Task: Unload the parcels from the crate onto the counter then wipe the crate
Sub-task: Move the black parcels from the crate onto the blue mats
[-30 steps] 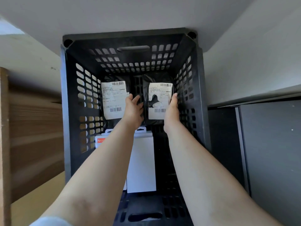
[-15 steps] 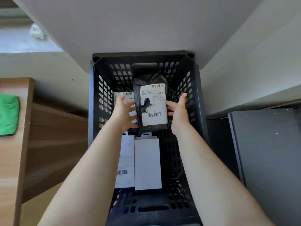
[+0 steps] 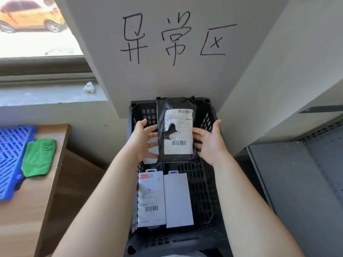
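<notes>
Both hands hold one black parcel (image 3: 176,130) between them above the crate (image 3: 206,184) — left hand (image 3: 143,140) on its left edge, right hand (image 3: 209,140) on its right, fingers extended beneath, thumbs up. The parcel's white label is torn. Two white boxes (image 3: 163,197) lie side by side on the crate floor. To the left, a wooden counter (image 3: 27,210) carries a green cloth (image 3: 39,157) — partly on a blue tray (image 3: 11,158).
</notes>
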{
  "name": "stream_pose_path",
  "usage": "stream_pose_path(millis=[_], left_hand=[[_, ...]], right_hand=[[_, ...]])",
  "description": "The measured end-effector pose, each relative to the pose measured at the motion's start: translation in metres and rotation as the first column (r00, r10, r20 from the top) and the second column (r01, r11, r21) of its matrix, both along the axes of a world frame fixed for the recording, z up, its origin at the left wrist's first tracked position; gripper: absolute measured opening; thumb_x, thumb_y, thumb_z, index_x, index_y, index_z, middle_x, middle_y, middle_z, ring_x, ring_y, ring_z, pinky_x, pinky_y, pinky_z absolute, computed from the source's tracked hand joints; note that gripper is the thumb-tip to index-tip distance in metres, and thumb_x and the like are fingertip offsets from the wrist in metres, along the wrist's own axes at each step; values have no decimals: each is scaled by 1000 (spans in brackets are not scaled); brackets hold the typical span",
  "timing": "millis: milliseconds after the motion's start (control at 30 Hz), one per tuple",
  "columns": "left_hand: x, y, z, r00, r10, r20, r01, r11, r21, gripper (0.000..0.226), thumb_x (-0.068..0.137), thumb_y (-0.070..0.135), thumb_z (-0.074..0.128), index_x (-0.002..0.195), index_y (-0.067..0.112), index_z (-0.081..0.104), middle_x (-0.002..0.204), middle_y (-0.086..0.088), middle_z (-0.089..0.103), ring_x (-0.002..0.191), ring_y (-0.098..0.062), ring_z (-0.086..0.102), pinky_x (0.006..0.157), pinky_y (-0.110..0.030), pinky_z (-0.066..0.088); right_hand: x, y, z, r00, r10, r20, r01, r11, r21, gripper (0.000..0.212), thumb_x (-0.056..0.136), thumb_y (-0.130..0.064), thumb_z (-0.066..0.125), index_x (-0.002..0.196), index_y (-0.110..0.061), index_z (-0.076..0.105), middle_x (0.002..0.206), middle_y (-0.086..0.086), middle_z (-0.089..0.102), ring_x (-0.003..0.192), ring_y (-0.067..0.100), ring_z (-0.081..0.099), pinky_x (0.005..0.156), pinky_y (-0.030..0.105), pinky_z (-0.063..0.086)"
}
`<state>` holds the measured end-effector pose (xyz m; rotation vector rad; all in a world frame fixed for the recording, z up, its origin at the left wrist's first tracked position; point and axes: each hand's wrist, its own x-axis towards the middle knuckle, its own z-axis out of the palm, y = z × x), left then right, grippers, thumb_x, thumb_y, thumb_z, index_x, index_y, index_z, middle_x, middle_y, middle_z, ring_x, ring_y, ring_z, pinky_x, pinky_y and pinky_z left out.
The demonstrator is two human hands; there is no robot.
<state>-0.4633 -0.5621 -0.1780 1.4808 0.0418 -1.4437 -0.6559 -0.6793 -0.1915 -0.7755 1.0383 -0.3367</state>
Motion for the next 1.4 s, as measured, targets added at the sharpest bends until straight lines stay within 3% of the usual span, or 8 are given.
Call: stream_pose_path(millis=[300, 467, 567, 667, 833, 1000, 1133, 1400], left_hand=[[-15, 36, 48, 989, 145, 26, -140, 979, -145, 57, 100, 55, 22, 131, 24, 59, 127, -14, 60, 117, -35, 57, 92, -71, 42], [-29, 66, 59, 967, 246, 69, -234, 961, -147, 58, 100, 57, 21, 127, 25, 60, 126, -13, 60, 114, -33, 56, 74, -57, 51], [-38, 89, 60, 945, 319, 76, -305, 940, -154, 59, 100, 58, 21, 121, 25, 65, 125, -13, 61, 114, -34, 57, 84, -61, 50], [-45, 115, 62, 910, 408, 71, -393, 905, -161, 61, 99, 59, 20, 123, 25, 65, 128, -12, 60, 121, -37, 53, 97, -70, 41], [-59, 168, 72, 827, 556, 84, -535, 824, -184, 61, 99, 57, 19, 120, 24, 66, 129, -14, 59, 118, -36, 52, 88, -61, 47], [-71, 235, 68, 711, 698, 86, -677, 712, -186, 64, 99, 59, 18, 130, 24, 60, 136, -13, 54, 127, -38, 45, 103, -73, 31], [-83, 294, 64, 602, 797, 53, -772, 598, -218, 63, 99, 58, 17, 121, 22, 64, 131, -12, 57, 125, -35, 48, 104, -72, 31], [-85, 427, 55, 376, 925, -45, -903, 355, -241, 61, 98, 58, 20, 117, 23, 66, 119, -5, 61, 114, -30, 54, 91, -58, 44]], right_hand=[[3, 19, 47, 981, 92, 172, -74, 991, -108, 95, 87, -80, 3, 127, -20, 63, 126, 3, 66, 125, 27, 52, 105, 50, 42], [4, 28, 57, 950, 258, 176, -239, 963, -125, 104, 81, -86, 0, 125, -20, 69, 127, 5, 67, 130, 31, 49, 116, 54, 29], [4, 33, 65, 918, 375, 128, -359, 923, -137, 104, 81, -85, -1, 122, -22, 70, 126, 3, 68, 127, 30, 51, 115, 54, 30], [9, 40, 73, 852, 512, 104, -500, 857, -122, 103, 81, -86, -1, 124, -25, 69, 128, -1, 66, 124, 29, 55, 111, 56, 34], [27, 65, 85, 741, 655, 147, -652, 754, -75, 96, 80, -88, 5, 130, -28, 62, 125, 9, 66, 118, 28, 60, 84, 51, 53], [58, 114, 83, 652, 726, 216, -737, 675, -42, 93, 78, -90, 14, 135, -27, 51, 118, 13, 65, 110, 30, 56, 100, 63, 40], [80, 167, 83, 536, 829, 158, -831, 552, -75, 99, 81, -87, 7, 126, -14, 57, 110, 11, 68, 93, 26, 61, 74, 40, 47], [138, 303, 87, 247, 961, 123, -964, 257, -69, 111, 78, -89, 3, 127, -10, 65, 124, 10, 68, 115, 33, 59, 97, 48, 44]])
